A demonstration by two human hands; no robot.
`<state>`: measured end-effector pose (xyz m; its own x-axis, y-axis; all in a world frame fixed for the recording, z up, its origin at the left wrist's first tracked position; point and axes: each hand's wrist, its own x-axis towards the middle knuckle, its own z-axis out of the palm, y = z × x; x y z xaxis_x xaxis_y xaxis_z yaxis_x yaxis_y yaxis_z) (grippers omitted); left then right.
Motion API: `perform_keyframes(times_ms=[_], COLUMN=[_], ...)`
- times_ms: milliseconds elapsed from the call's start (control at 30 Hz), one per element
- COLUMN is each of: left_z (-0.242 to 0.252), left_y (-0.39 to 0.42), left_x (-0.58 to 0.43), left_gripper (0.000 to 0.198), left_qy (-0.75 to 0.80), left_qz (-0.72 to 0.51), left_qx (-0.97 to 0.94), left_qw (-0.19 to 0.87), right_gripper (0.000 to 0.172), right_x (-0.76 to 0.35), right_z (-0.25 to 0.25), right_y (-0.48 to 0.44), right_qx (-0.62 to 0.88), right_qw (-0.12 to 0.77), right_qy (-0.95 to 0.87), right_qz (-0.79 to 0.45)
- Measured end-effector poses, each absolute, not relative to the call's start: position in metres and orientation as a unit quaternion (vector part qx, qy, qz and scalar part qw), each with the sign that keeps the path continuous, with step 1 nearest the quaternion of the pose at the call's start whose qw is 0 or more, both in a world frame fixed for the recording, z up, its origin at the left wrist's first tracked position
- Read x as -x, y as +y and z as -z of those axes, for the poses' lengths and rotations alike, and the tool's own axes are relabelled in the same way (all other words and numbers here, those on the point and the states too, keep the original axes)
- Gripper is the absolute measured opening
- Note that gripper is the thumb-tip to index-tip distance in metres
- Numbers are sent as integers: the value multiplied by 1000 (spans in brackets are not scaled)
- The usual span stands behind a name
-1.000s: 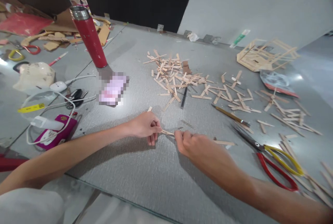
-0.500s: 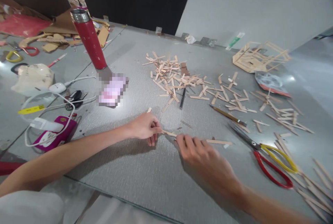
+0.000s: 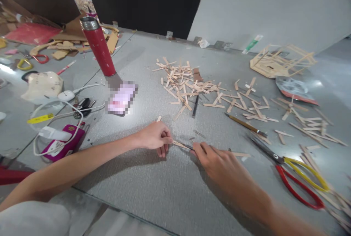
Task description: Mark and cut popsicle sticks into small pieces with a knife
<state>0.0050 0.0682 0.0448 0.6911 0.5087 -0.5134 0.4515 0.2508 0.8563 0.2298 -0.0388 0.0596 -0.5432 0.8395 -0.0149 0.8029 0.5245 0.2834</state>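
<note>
My left hand (image 3: 154,135) is closed, pinching a thin wooden stick (image 3: 178,143) whose right end sticks out past my fingertips, with a small slot showing in it. Another pale stick end (image 3: 159,118) pokes up behind that hand. My right hand (image 3: 218,161) is closed around a slim tool with a dark narrow tip (image 3: 188,147); its handle is hidden by my fingers, so its kind cannot be made out. That tip lies against the stick. Beyond my right hand, a flat wooden strip (image 3: 241,154) shows on the grey table (image 3: 153,192).
A loose pile of short wooden sticks (image 3: 178,79) lies beyond my hands. To the right are a brown-handled tool (image 3: 245,124), red-and-yellow scissors (image 3: 279,161) and a wooden frame model (image 3: 282,62). A red flask (image 3: 100,49), phone (image 3: 122,97) and cables (image 3: 90,108) occupy the left.
My right hand has drawn slightly away from my left, uncovering the dark tip and more of the stick. The whole view has shifted a little.
</note>
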Motion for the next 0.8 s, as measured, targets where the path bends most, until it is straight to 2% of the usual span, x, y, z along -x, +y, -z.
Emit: perform_keyframes(times_ms=[233,633,800], left_z=[-47,-45,-45], left_y=[67,68,68], left_x=[-7,-7,-6], left_gripper=[33,34,31], left_qy=[407,392,398], left_qz=[-15,-27,-19], left_qx=[-604,-600,-606], left_qw=[685,697,689], right_gripper=[33,23,27], right_x=[-228,-227,-228], right_z=[-60,-60,-57], right_y=[-37,-37,-36], right_qx=[-468,-463,-463], right_qw=[85,73,63], right_qy=[873,874,877], right_qz=[-111,-125,-114])
